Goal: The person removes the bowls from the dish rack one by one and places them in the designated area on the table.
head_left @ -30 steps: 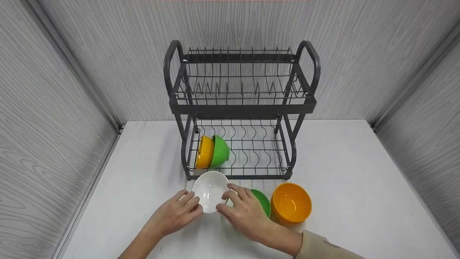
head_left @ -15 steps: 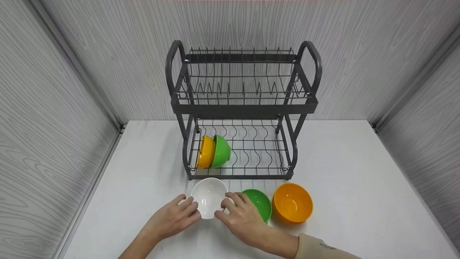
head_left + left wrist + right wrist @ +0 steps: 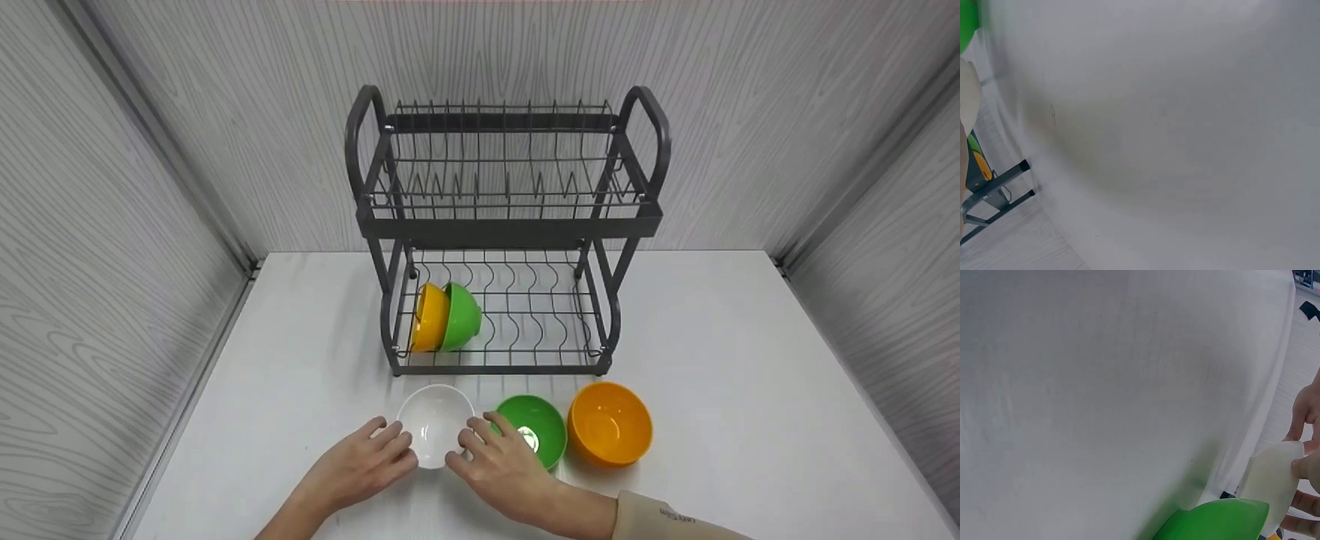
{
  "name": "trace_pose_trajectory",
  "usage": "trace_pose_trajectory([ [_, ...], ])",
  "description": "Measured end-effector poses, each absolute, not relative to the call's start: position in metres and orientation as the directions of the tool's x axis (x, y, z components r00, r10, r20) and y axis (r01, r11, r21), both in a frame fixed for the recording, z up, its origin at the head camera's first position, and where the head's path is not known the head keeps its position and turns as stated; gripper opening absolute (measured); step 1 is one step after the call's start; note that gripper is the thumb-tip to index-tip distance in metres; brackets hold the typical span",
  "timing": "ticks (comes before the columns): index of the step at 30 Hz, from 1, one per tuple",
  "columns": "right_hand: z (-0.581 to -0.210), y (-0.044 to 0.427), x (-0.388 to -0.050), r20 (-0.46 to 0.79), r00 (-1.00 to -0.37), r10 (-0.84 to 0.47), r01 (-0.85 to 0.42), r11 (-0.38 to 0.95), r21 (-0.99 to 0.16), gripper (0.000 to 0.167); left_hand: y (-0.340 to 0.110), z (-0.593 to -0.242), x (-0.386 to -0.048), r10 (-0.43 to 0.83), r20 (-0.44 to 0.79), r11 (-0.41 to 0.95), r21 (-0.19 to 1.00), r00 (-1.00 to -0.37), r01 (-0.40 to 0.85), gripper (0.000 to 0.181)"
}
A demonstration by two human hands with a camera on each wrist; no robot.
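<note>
A white bowl (image 3: pixel 435 426) is between my two hands in front of the rack. My left hand (image 3: pixel 365 463) grips its left rim. On the opposite rim, the curled fingers and thumb of my right hand (image 3: pixel 501 466) pinch it. Just right of it a green bowl (image 3: pixel 541 431) rests on the table, partly behind the right hand. The right wrist view shows the white bowl (image 3: pixel 1271 481) from the side, raised off the table, with the green bowl (image 3: pixel 1216 521) in front. Only a sliver of the white bowl (image 3: pixel 968 98) enters the left wrist view.
A dark two-tier dish rack (image 3: pixel 502 369) stands behind the hands. On its lower tier a yellow-orange bowl (image 3: pixel 430 319) and a green bowl (image 3: pixel 463 317) lean on their sides at the left. Stacked orange bowls (image 3: pixel 610 424) sit on the table at the right.
Both hands have brought the white bowl toward the body, away from the rack. The right hand has shifted slightly, showing more of the green bowl on the table.
</note>
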State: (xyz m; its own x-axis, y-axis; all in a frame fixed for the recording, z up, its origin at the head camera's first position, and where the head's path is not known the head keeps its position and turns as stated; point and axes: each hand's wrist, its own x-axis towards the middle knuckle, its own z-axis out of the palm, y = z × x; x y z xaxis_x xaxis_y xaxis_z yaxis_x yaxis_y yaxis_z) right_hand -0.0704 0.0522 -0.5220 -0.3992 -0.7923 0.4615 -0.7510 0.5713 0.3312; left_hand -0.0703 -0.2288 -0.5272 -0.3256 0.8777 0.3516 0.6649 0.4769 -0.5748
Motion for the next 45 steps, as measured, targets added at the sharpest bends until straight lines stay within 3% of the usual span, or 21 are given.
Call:
trace_pose_trajectory([
  [12,-0.529,0.052,-0.067,0.41,-0.425,-0.807,-0.736,0.572,0.362,0.024,-0.224,-0.538,-0.069,0.871,0.326,0.491,-0.556,-0.367,0.67,0.047],
  [29,-0.532,0.056,-0.066,0.371,-0.437,-0.819,-0.74,0.562,0.369,0.027,-0.222,-0.543,-0.07,0.868,0.337,0.495,-0.54,-0.364,0.681,0.048],
  [36,-0.533,0.057,-0.067,0.37,-0.444,-0.816,-0.737,0.568,0.367,0.026,-0.221,-0.543,-0.069,0.868,0.306,0.496,-0.542,-0.391,0.678,0.052],
  [45,-0.535,0.058,-0.068,0.393,-0.436,-0.81,-0.718,0.576,0.391,0.031,-0.22,-0.545,-0.071,0.869,0.346,0.493,-0.549,-0.354,0.675,0.045],
])
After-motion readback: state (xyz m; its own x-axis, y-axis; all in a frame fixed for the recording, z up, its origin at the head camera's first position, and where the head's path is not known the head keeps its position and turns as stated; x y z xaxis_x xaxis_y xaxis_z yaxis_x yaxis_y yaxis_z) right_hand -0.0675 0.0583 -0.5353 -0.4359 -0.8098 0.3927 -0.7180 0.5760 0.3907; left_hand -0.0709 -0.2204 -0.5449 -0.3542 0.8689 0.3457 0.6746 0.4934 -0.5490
